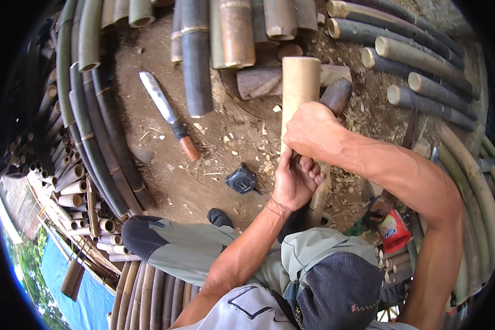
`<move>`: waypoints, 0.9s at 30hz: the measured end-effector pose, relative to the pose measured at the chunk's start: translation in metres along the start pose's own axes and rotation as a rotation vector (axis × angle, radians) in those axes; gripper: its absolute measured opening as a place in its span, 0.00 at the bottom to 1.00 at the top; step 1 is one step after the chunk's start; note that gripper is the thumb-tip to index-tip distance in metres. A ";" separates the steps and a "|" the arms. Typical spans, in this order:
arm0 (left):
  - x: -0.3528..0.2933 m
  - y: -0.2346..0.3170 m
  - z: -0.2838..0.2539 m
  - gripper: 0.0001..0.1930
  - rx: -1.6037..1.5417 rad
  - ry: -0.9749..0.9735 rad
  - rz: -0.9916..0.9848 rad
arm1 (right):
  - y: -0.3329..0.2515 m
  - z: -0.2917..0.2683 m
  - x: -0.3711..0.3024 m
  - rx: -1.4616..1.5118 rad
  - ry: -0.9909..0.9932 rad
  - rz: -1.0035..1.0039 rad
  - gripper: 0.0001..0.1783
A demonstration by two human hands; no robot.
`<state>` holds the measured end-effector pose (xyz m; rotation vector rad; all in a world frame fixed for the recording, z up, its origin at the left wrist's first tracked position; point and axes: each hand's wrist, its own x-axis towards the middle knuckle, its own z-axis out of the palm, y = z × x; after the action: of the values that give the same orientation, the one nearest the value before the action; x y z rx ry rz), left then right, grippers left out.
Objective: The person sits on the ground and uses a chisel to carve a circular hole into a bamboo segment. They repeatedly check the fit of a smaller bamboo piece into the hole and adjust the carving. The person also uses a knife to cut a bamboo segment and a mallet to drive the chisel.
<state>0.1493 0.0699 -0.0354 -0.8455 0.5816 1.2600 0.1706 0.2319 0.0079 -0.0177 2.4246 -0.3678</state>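
Observation:
A pale, smooth wooden or bamboo cylinder stands out in front of me, its lower part covered by my hands. Over it my right hand is closed in a fist, back of the hand up; whatever lies inside the fist is hidden. Just below, my left hand has its palm turned up and its fingers curled, with thumb and forefinger meeting at the underside of the right fist. Anything pinched there is too small or hidden to name. A dark rounded piece of wood lies right beside the cylinder.
A broad knife with a wooden handle and a black tape measure lie on the earth floor. Dark bamboo poles line the left; more cut poles lie at the upper right. A red packet is at right.

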 end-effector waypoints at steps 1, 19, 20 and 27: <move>-0.008 0.004 -0.003 0.25 0.028 -0.037 -0.075 | 0.002 0.002 -0.003 -0.014 0.013 -0.002 0.07; -0.071 0.198 0.053 0.45 1.708 0.015 0.453 | -0.088 0.185 -0.054 0.668 1.225 1.155 0.30; -0.088 0.201 0.046 0.50 1.813 -0.053 0.241 | -0.098 0.145 -0.040 0.969 1.231 0.955 0.33; -0.141 0.212 0.022 0.40 1.626 -0.387 -0.285 | -0.150 0.017 0.025 2.257 0.803 -0.080 0.35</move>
<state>-0.0904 0.0237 0.0393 0.6513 0.8689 0.3453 0.1500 0.0813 0.0200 1.0889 1.1270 -3.1011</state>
